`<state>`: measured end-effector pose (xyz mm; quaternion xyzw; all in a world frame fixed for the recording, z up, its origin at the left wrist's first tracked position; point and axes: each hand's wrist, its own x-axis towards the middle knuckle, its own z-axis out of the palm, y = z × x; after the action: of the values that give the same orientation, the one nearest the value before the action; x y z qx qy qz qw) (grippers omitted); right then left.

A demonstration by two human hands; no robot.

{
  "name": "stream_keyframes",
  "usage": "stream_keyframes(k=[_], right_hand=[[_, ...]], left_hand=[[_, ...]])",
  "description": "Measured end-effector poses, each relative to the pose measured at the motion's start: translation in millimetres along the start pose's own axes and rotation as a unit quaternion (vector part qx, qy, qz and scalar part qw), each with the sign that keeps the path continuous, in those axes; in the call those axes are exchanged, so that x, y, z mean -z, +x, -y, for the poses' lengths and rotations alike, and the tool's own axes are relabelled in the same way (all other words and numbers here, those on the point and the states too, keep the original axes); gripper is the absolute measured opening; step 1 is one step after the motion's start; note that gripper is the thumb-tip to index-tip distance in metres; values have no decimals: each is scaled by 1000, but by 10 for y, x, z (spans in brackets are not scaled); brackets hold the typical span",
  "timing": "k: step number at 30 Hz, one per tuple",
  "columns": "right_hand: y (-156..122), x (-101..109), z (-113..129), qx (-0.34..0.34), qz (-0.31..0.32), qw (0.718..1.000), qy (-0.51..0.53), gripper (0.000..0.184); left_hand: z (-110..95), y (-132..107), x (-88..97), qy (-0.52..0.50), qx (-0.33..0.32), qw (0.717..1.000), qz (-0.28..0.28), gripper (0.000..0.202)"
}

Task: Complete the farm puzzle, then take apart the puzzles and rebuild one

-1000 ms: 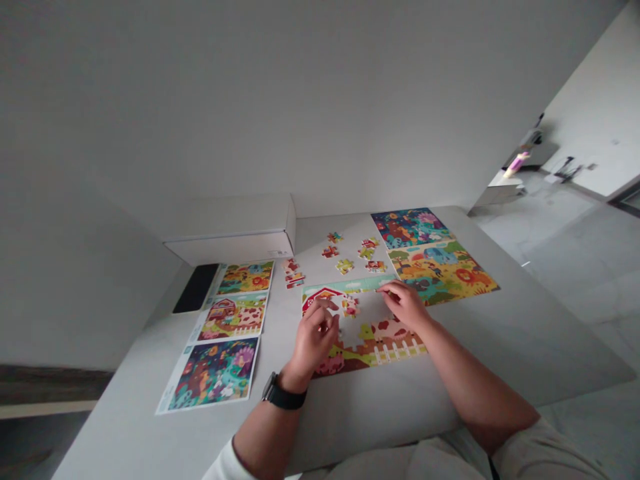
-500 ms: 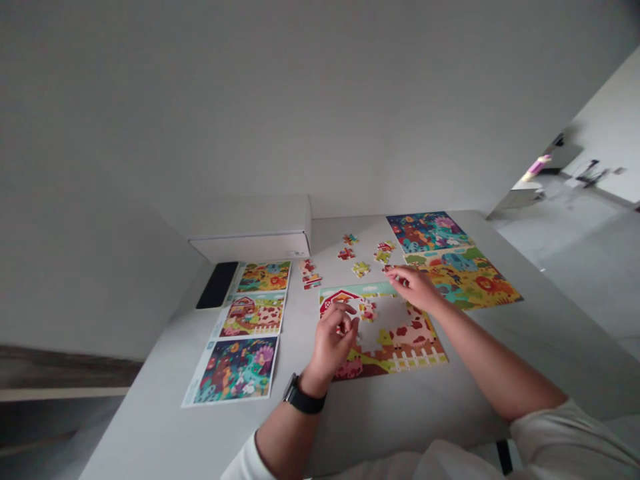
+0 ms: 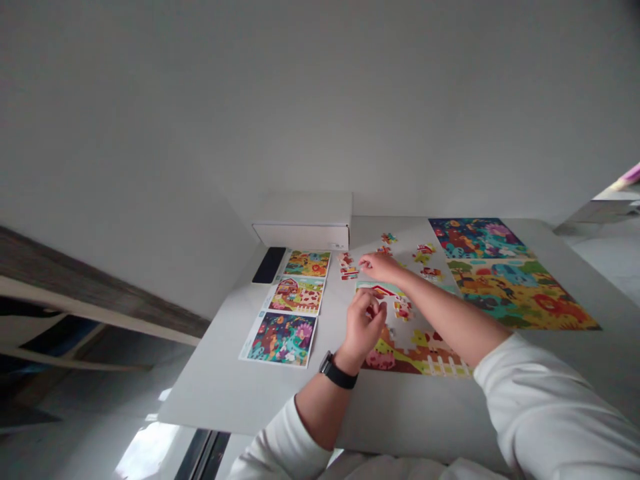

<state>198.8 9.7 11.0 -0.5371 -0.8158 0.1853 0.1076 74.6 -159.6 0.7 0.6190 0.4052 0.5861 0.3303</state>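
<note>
A partly built farm puzzle (image 3: 415, 350) with a red barn and a white fence lies in front of me on the grey table (image 3: 240, 393). My left hand (image 3: 364, 325), with a black watch on the wrist, rests on the puzzle's left part, fingers curled; what they hold, if anything, is hidden. My right hand (image 3: 381, 267) reaches across to the left, fingers stretched out toward a small heap of loose pieces (image 3: 348, 267), its fingertips right beside them. Several more loose pieces (image 3: 425, 255) lie behind the puzzle.
Two finished puzzles (image 3: 520, 293) lie at the right. A sheet with three reference pictures (image 3: 295, 300) lies at the left, with a black phone (image 3: 269, 265) behind it. A white box (image 3: 305, 223) stands against the wall. The table's left edge drops to the floor.
My right hand has left the puzzle's top edge and moved left to the heap of loose pieces. My head has turned left. My left hand has stayed on the puzzle.
</note>
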Motion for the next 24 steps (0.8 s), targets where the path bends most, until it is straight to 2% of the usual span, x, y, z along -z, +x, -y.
stream_keyframes(k=[4,8,15,20,24], right_hand=[[232,-98,167,-16,24,999,-21,28],[288,-150,206,6,25,999,-42,27],[299,-150,65,46,33,996,-68,18],[276,-163,-13,24,26,999,-40,28],[240,-192,-18,36,26,999,-13,34]], left_hand=[[27,18,-27,-8,-4,1000,-7,33],[4,27,-23,-6,-11,1000,-12,33],[-35,21,-19,-7,-13,1000,-15,34],[-20,4,-35,-10,0,1000,-1,35],[-2,0,-40,-25,-3,1000,-6,34]])
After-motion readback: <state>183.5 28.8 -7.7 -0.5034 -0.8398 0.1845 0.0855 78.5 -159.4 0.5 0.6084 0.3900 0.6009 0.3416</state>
